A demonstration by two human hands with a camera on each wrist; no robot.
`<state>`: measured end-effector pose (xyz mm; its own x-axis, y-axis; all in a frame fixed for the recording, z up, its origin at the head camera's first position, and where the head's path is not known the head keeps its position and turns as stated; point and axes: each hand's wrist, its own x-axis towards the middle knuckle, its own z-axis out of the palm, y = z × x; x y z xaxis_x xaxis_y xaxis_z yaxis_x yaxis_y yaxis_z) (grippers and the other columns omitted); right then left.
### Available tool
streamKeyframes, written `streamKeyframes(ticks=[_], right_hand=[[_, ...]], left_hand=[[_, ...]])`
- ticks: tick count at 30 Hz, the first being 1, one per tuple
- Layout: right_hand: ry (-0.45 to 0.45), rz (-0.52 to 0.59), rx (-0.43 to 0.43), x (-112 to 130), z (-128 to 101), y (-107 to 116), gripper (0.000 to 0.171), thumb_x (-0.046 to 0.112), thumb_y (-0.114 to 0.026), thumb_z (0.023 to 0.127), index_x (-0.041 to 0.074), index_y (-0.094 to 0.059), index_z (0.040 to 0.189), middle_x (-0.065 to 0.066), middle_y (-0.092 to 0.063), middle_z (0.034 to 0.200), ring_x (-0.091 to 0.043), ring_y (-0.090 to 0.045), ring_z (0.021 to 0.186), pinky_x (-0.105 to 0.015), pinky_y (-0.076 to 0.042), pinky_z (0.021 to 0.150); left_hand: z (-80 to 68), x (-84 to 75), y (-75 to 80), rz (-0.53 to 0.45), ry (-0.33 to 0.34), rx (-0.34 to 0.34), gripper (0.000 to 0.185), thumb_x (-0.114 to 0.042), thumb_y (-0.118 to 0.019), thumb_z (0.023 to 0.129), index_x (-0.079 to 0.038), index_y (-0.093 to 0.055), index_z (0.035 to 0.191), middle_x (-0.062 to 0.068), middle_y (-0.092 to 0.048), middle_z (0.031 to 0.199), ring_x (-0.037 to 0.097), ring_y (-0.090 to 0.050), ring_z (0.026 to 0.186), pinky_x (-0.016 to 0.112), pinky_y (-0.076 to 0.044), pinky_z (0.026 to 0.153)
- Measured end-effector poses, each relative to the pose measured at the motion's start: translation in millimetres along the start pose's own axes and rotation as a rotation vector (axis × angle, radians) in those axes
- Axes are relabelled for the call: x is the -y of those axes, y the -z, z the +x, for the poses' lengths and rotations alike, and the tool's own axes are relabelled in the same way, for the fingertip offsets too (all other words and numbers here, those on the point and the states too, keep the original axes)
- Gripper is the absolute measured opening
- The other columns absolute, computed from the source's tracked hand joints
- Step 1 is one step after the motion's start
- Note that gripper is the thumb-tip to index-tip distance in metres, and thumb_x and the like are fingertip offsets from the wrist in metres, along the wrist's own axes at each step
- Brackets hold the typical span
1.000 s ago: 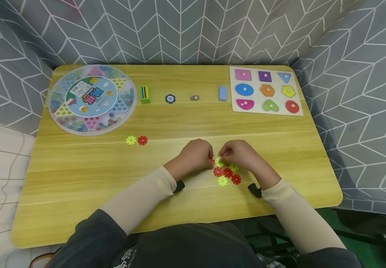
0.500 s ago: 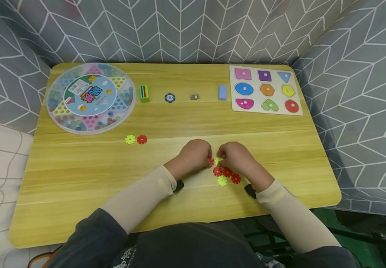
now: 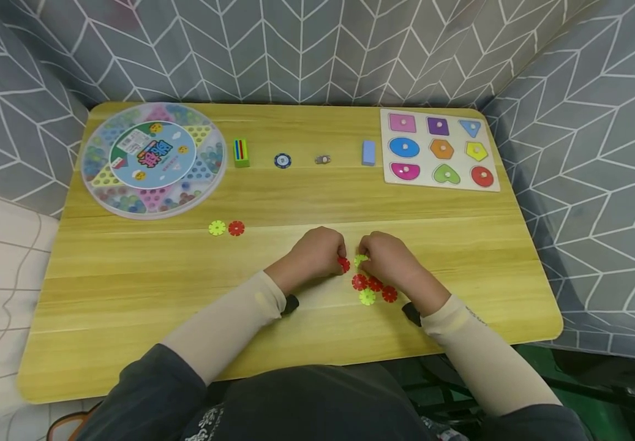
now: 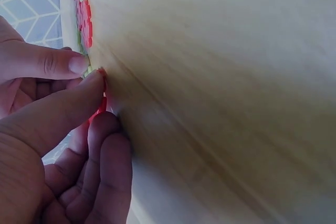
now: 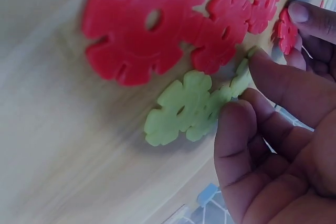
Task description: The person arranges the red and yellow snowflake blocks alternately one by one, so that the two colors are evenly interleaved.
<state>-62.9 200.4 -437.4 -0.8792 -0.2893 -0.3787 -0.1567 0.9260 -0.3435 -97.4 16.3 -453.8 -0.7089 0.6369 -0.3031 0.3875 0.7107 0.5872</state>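
Together at the near middle of our wooden table, our hands meet over a cluster of snowflake building discs. Our left hand pinches a red disc between thumb and forefinger; our right hand pinches a yellow-green disc, the two pieces just beside each other. Further discs lie flat directly below our fingers. Well beyond our left hand sit a loose yellow-green and red pair.

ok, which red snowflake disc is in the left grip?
The red disc pinched by the left hand, facing the right hand's green one. The other reds lie flat on the table.
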Motion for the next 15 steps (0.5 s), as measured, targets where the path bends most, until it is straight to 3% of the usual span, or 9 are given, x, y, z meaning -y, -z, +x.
streamKeyframes(ticks=[5,15], right_hand=[[0.024,-0.045,0.017,1,4,2,0.018,0.011,-0.080,0.089,0.000,-0.071,0.099,-0.007,-0.062,0.091,-0.024,-0.058,0.080,-0.043,-0.053,0.082],[0.052,-0.084,0.171,2,16,13,0.022,0.016,-0.081,0.087,0.006,-0.062,0.082,-0.004,-0.054,0.078,-0.022,-0.050,0.073,-0.035,-0.044,0.068]], left_hand=[[-2.3,2.7,3.5,0.001,0.018,-0.008,0.015,-0.015,-0.085,0.080,-0.011,-0.075,0.091,-0.004,-0.068,0.085,0.018,-0.061,0.080,0.031,-0.052,0.076],[-3.4,5.9,3.7,-0.023,0.029,-0.010,0.015,-0.015,-0.085,0.080,-0.011,-0.074,0.089,-0.004,-0.067,0.083,0.018,-0.060,0.079,0.031,-0.051,0.075]])
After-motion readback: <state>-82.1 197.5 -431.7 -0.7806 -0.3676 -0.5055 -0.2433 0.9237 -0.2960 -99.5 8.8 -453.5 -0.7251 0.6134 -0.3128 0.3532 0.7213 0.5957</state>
